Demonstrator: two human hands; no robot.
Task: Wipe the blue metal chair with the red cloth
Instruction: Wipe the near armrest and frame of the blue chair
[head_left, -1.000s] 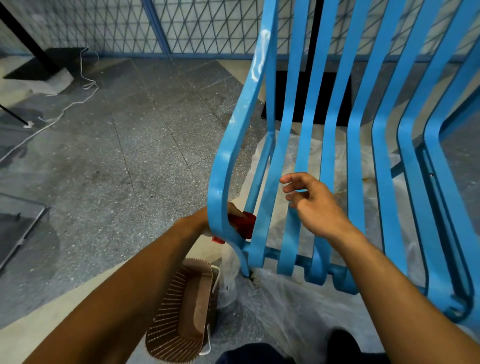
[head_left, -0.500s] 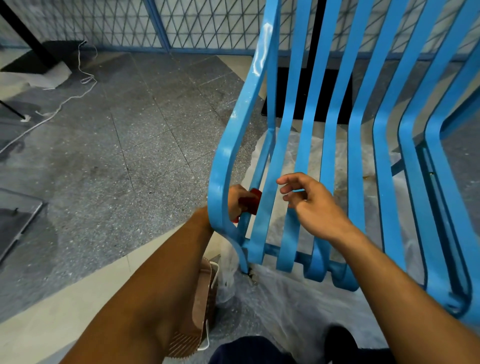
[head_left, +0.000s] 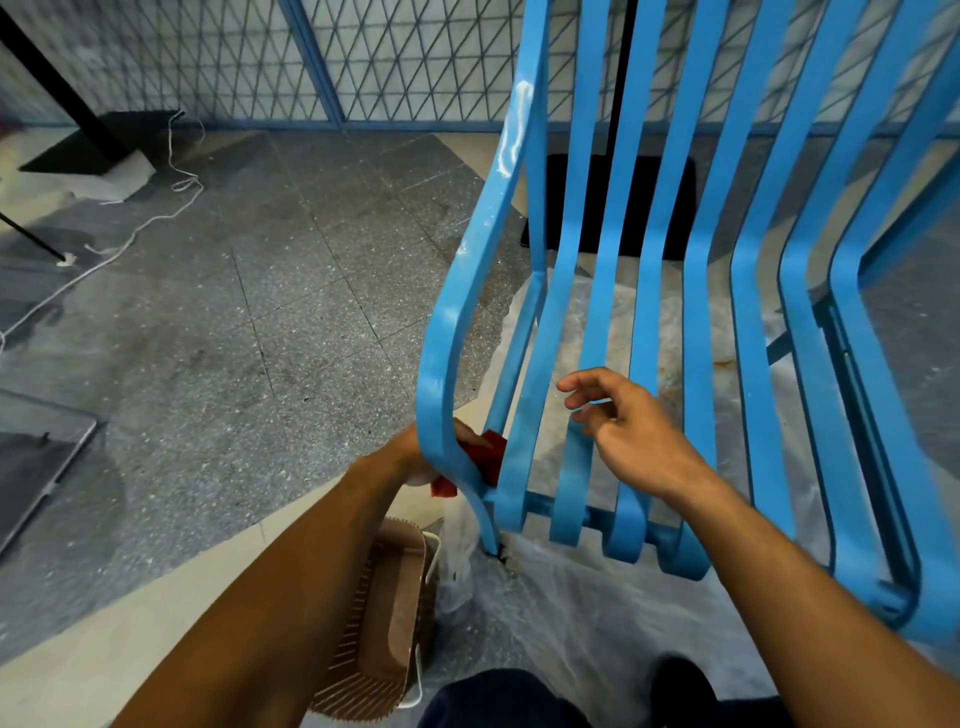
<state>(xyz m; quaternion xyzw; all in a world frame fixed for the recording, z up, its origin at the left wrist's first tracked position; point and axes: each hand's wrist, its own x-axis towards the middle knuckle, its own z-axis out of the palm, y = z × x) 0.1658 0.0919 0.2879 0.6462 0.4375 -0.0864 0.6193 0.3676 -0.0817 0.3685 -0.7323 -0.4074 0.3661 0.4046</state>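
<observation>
Head camera looks steeply down, close over chair (head_left: 445, 332).

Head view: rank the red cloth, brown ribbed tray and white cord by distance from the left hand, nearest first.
1. red cloth: held in the left hand, behind the blue chair frame's left bar.
2. brown ribbed tray: low, just under the left forearm.
3. white cord: far off, upper left.

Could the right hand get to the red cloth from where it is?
Probably not directly: the right hand hovers open over the chair, whose blue slats stand between it and the red cloth gripped by the left hand.
</observation>
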